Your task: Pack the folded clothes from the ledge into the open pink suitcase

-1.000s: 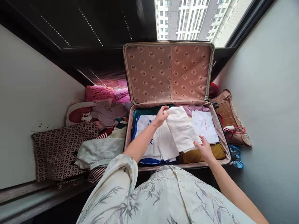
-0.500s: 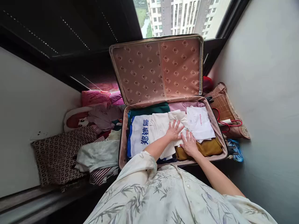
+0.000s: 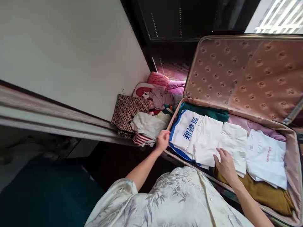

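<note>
A suitcase (image 3: 298, 164) with a patterned pink lining lies open, filled with folded clothes. My left hand (image 3: 163, 140) is over its left rim, fingers loosely bent, with nothing visible in them. Beside that hand is a folded white shirt with blue edges and large blue characters (image 3: 181, 130). My right hand (image 3: 225, 162) is spread, palm down, over the front of the folded white garments (image 3: 209, 135). To its right lies a white shirt with small red print (image 3: 266, 157). Mustard cloth (image 3: 267, 192) shows along the front, with green cloth (image 3: 205, 112) and pink cloth (image 3: 251, 123) behind.
Left of the suitcase is a heap with a grey-white garment (image 3: 146, 124), a patterned brown cushion (image 3: 129, 112), a doll-face cushion (image 3: 142, 91) and pink bedding (image 3: 158, 78). A white wall (image 3: 94, 56) rises on the left. The raised lid (image 3: 248, 75) stands before the window.
The view has turned left. My left hand has left the white garments and moved to the suitcase's left rim. My right hand has shifted left and still lies over the white clothes.
</note>
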Available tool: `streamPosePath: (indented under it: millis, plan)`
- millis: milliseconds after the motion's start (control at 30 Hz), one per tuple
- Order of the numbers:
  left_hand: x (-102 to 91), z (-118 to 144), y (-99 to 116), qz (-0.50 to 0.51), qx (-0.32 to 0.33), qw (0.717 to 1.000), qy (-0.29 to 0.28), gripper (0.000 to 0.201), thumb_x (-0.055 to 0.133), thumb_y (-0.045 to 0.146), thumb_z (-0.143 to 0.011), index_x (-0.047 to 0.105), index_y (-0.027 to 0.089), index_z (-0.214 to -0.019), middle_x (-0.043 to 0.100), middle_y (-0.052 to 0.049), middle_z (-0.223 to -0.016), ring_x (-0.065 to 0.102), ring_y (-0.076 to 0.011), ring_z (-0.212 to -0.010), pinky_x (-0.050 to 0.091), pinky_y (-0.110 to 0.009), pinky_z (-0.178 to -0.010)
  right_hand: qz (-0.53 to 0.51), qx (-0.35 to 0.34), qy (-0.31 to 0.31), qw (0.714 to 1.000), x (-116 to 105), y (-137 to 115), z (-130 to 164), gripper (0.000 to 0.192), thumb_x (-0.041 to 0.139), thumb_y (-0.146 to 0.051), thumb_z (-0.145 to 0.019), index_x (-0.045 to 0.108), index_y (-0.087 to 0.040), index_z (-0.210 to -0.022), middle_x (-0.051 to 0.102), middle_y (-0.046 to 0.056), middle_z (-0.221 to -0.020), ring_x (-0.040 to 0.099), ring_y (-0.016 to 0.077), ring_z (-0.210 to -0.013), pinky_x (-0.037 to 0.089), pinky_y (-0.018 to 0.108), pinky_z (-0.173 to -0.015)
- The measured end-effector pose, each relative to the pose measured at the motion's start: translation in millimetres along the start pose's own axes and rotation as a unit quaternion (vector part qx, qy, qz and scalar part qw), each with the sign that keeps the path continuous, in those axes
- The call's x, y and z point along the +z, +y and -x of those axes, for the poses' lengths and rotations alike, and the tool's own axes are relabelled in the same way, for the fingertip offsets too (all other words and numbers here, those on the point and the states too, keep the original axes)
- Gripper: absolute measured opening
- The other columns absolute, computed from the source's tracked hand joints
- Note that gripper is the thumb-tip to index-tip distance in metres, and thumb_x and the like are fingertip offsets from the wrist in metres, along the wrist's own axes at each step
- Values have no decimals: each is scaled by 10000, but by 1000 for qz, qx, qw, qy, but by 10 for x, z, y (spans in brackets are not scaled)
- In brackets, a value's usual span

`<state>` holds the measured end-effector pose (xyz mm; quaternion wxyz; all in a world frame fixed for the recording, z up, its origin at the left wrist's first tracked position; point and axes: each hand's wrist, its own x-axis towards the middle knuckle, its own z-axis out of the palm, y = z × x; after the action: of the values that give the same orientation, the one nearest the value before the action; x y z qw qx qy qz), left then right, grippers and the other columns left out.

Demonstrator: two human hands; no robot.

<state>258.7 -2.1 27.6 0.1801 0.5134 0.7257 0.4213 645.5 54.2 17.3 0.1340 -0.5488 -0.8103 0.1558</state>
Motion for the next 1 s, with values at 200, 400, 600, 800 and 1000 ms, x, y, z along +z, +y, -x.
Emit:
streamPosePath:
  millis: [200,400,600,800,1000]
  plan:
    - [-1315,-156,-1041,-136,-169,976,27,226,556,186,-914,750,183,-1030,717,-126,-1082,692,-259,-1023,546,-413,-1004,-112,-192,-126,967,189,-1673,-1068,408,421,-283,-999,618,-192,-1344,678,152,-1218,681,274,-1074,563,410,-918]
    - [-1796,-619,-1586,-206,-147,967,-45,341,541,151,-926,720,125,-1215,669,-183,-1261,613,-309,-1216,435,-460,-1136,110,-224,-320,914,720,-3019,-2040,343,525,-136,-946,663,-75,-1254,679,217,-1233,644,295,-1197,473,355,-1029]
    - [-1949,-1339,-1900,-259,-89,951,-143,541,530,134,-926,597,201,-1458,511,-165,-1557,408,-343,-1463,328,-540,-1210,158,-143,-358,909,1370,-3338,-2446,468,662,-49,-835,636,-71,-1302,660,263,-1314,577,374,-1331,463,449,-1044]
    - [-1707,-2006,-2003,-270,-35,929,-249,555,489,149,-942,608,308,-1460,501,-112,-1584,276,-344,-1556,162,-643,-1248,133,-40,-384,913,1781,-3309,-2439,578,730,-149,-808,587,-9,-1350,705,313,-1157,677,402,-1160,509,484,-951]
    - [-1618,-2336,-2076,-370,-5,866,-336,529,683,158,-821,700,258,-1340,625,-184,-1376,410,-399,-1423,177,-638,-1210,104,-16,-407,907,1928,-3270,-2499,375,814,-263,-756,753,-153,-1109,728,270,-1106,684,410,-1132,536,482,-923]
